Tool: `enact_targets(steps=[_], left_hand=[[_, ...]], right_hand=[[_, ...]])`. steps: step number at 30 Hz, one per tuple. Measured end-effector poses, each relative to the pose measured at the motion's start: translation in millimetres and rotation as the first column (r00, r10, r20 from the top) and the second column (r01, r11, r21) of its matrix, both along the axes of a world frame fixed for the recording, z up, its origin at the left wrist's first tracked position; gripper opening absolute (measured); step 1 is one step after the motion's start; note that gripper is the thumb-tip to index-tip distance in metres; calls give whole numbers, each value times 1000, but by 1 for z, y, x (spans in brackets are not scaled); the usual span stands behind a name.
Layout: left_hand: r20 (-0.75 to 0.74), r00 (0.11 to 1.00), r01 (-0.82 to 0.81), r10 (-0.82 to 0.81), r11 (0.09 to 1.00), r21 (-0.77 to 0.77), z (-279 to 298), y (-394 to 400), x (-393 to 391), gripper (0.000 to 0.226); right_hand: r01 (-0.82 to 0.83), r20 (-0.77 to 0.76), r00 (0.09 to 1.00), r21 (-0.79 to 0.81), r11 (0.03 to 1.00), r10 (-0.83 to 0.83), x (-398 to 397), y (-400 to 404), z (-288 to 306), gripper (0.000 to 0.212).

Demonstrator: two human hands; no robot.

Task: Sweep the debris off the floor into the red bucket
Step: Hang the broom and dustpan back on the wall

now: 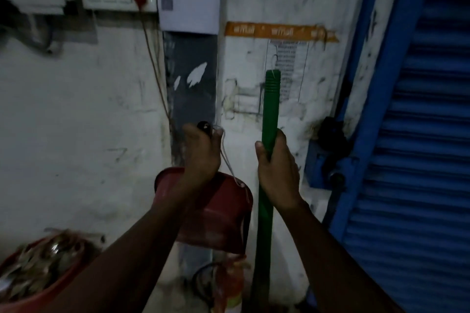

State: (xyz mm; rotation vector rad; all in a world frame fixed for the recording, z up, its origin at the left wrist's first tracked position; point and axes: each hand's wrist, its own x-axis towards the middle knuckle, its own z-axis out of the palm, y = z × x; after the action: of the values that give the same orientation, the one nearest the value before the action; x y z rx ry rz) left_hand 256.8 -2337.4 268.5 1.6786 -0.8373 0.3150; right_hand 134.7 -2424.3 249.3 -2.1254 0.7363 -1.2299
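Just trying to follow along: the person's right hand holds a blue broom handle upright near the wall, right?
Not quite. The head view shows the right hand gripping a green broom handle, not a blue one. It does stand upright near the wall.

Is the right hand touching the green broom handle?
Touching. The head view shows the right hand wrapped round the green broom handle, thumb on its left side and the fingers curling behind the pole, with no gap.
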Motion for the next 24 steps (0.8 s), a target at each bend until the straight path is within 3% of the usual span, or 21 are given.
enact_targets(steps=[2,5,11,15,19,24], left_hand=[[48,999,15,-11,996,-92,28,-29,18,24],[48,999,-10,20,982,-190,73,-71,48,33],[-25,1000,11,-15,990,-138,145,-147,102,33],[97,995,-27,35,996,-84,182,-188,120,45],[174,985,1,23,991,-135,221,-228,131,42],[248,961,-73,120,979,-193,274,-270,135,48]], right_hand=[[34,21,999,-69,997,-33,20,-25,22,54],[98,47,995,-133,986,-93,52,-65,61,59],[265,85,964,-194,945,-253,101,-134,131,52],[294,124,954,-232,927,-272,124,-172,167,50],[302,196,949,-325,896,-249,141,-211,200,49],[284,244,951,-434,855,-192,150,-263,248,57]])
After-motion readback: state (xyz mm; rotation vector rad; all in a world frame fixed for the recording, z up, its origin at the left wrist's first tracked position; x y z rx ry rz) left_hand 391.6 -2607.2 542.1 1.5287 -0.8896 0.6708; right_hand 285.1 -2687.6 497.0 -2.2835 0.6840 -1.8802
